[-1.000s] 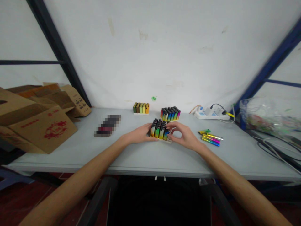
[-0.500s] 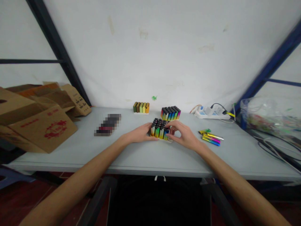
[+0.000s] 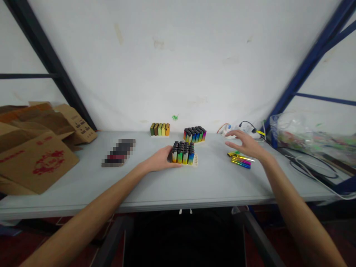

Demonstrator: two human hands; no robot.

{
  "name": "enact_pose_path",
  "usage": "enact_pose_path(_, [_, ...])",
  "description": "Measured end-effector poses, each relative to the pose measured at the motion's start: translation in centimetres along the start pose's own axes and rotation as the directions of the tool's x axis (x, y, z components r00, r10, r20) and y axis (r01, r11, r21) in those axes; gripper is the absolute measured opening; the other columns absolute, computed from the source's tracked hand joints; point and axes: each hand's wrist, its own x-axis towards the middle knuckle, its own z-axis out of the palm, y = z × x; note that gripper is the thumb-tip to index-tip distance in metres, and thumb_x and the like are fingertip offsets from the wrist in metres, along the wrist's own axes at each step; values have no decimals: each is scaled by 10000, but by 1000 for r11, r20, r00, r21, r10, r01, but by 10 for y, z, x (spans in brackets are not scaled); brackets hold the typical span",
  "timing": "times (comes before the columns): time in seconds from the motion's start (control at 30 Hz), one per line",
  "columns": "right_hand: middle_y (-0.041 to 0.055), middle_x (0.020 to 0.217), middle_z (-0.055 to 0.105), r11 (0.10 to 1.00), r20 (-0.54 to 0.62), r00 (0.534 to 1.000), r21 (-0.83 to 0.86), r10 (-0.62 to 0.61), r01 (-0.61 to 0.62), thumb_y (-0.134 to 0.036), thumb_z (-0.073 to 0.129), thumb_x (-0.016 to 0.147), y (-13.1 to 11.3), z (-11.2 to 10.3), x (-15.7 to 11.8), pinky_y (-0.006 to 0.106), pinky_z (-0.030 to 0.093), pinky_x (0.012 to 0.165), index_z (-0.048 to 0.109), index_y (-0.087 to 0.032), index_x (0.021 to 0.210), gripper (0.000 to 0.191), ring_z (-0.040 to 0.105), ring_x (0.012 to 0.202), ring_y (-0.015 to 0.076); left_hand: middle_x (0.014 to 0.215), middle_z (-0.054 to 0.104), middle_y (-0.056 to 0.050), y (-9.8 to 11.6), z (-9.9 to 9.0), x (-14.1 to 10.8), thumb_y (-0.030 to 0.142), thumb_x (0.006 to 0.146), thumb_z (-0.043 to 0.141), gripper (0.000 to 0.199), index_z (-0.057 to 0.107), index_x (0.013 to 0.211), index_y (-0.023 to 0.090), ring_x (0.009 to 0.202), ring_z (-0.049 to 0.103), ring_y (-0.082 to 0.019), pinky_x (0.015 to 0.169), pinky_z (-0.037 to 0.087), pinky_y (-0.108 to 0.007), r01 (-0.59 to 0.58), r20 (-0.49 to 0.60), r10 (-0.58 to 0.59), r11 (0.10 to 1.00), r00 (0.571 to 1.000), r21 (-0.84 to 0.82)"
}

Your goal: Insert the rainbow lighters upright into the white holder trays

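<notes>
Clasping the front lighter rack (image 3: 182,155) from its left, the left hand (image 3: 160,160) shows in the head view. The right hand (image 3: 248,145) — empty, fingers parted — is nearer the loose lighters (image 3: 241,161), right of the rack, long axes mostly sideways.

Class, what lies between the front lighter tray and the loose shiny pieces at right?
In the head view, only grey tabletop lies between the lighter tray and the shiny pieces.

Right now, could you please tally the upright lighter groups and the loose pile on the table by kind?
Black-topped lighter groups: 2
Yellow-toned lighter group: 1
Loose shiny pile: 1
Total: 4
</notes>
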Motion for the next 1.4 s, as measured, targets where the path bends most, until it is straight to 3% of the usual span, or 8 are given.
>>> enact_pose_path(0.1, [153, 1590, 466, 992, 124, 991, -125, 51, -35, -695, 592, 893, 27, 0, -40, 580, 368, 1203, 564, -259, 1450, 708, 428, 1471, 386, 1164, 714, -143, 1, 1, 1, 731, 684, 780, 755, 647, 1178, 175, 1053, 677, -367, 941, 545, -489, 67, -42, -65, 996, 997, 62])
enact_pose_path(0.17, [144, 1674, 342, 985, 215, 971, -159, 102, -69, -708, 553, 908, 38, 8, -65, 587, 302, 1241, 486, -266, 1536, 770, 305, 1545, 380, 1142, 713, -150, 1, 2, 1, 751, 670, 775, 767, 648, 1149, 166, 1039, 677, -375, 933, 546, -498, 78, -50, -74, 994, 996, 82])
enact_pose_path(0.3, [134, 1674, 347, 981, 310, 934, -133, 175, -140, -691, 418, 980, 43, 27, -82, 612, 266, 1249, 410, -272, 1597, 745, 290, 1555, 361, 1189, 709, -151, -1, 2, 2, 734, 675, 788, 781, 641, 1189, 165, 1070, 669, -374, 966, 537, -509, 59, -47, -57, 998, 997, 35])
enact_pose_path(0.57, [163, 1548, 502, 997, 257, 965, 78, -48, 28, -630, 496, 990, -2, 66, -29, 586, 371, 1205, 503, -247, 1523, 656, 489, 1418, 349, 1380, 631, -144, -14, -8, 3, 658, 695, 829, 827, 590, 1329, 185, 1282, 590, -356, 1138, 451, -470, -11, 32, 12, 1000, 999, -28])
enact_pose_path(0.83, [174, 1324, 574, 958, 167, 958, 207, -234, 198, -536, 542, 1001, -41, 116, 28, 538, 460, 1138, 592, -183, 1309, 471, 563, 1264, 300, 1309, 665, -166, -15, -16, -2, 695, 671, 822, 851, 614, 1294, 153, 1194, 631, -381, 1077, 483, -512, 30, 24, -31, 999, 999, 42])
enact_pose_path(0.97, [158, 1181, 624, 943, 189, 934, 202, -302, 264, -452, 547, 1015, -51, 116, 44, 512, 525, 1038, 668, -174, 1179, 344, 607, 1114, 281, 1295, 675, -160, -14, -17, -3, 699, 662, 821, 849, 622, 1286, 159, 1167, 642, -379, 1053, 492, -512, 23, 10, -24, 998, 1000, 57])
enact_pose_path(1.23, [135, 1087, 696, 923, 179, 922, 244, -343, 296, -408, 510, 1039, -54, 114, 59, 426, 543, 894, 714, -170, 1176, 342, 647, 970, 249, 1256, 699, -141, -11, -18, -5, 689, 648, 832, 826, 643, 1254, 161, 1134, 658, -374, 1029, 509, -496, 38, -12, -38, 999, 999, 36])
enact_pose_path(1.4, [116, 940, 709, 946, 100, 967, 250, -236, 205, -509, 369, 1074, -54, 109, 53, 375, 505, 811, 680, -175, 961, 469, 638, 857, 242, 1262, 699, -144, -12, -18, -5, 703, 638, 829, 841, 645, 1259, 166, 1137, 663, -379, 1021, 516, -486, 43, -1, -43, 998, 999, 54])
